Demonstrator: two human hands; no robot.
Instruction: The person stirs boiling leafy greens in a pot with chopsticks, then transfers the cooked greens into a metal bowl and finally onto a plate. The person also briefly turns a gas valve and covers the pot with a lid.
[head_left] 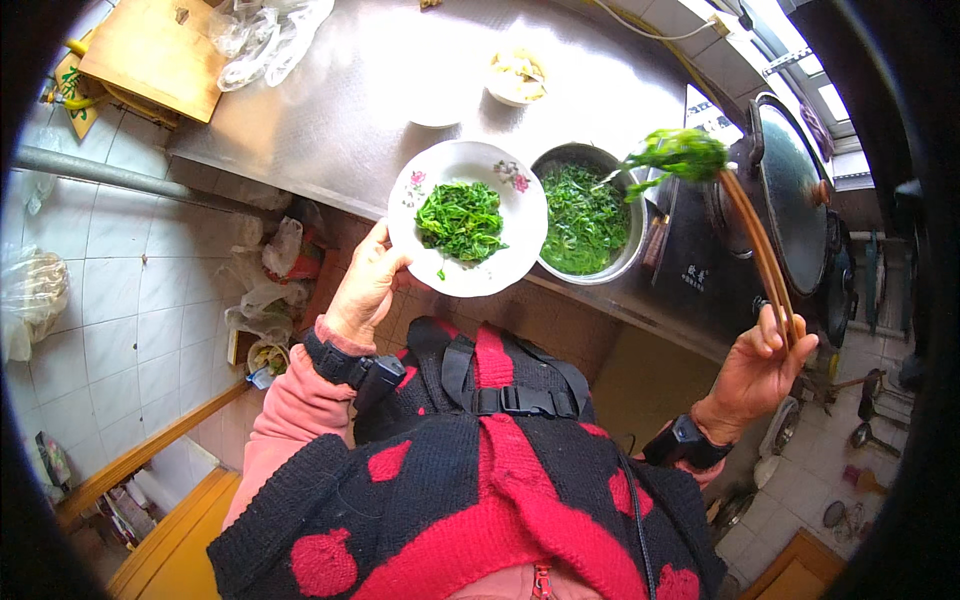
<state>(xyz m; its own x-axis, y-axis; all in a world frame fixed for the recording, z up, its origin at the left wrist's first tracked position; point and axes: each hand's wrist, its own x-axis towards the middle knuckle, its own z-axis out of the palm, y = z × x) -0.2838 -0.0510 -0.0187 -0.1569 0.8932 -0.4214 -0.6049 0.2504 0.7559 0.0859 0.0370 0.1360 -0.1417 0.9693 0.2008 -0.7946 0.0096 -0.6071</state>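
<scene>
My left hand (370, 280) grips the lower left rim of a white plate (520, 230) with pink flowers painted on it. A heap of cooked leafy greens (460, 220) lies on the plate. In my right hand (760, 365) is a pair of long wooden chopsticks (758, 240), tilted up and to the left. Their far ends pinch a clump of wet greens (685, 153), lifted above the right side of a metal pot (640, 250). More greens (585, 215) float in liquid inside that pot, which stands just right of the plate.
A metal counter (340, 110) runs behind the plate, bearing a bowl of pale food (517, 78). A black stove (695, 265) and a large lidded pan (790, 170) stand right. Plastic bags (265, 40) and a wooden board (150, 55) lie far left.
</scene>
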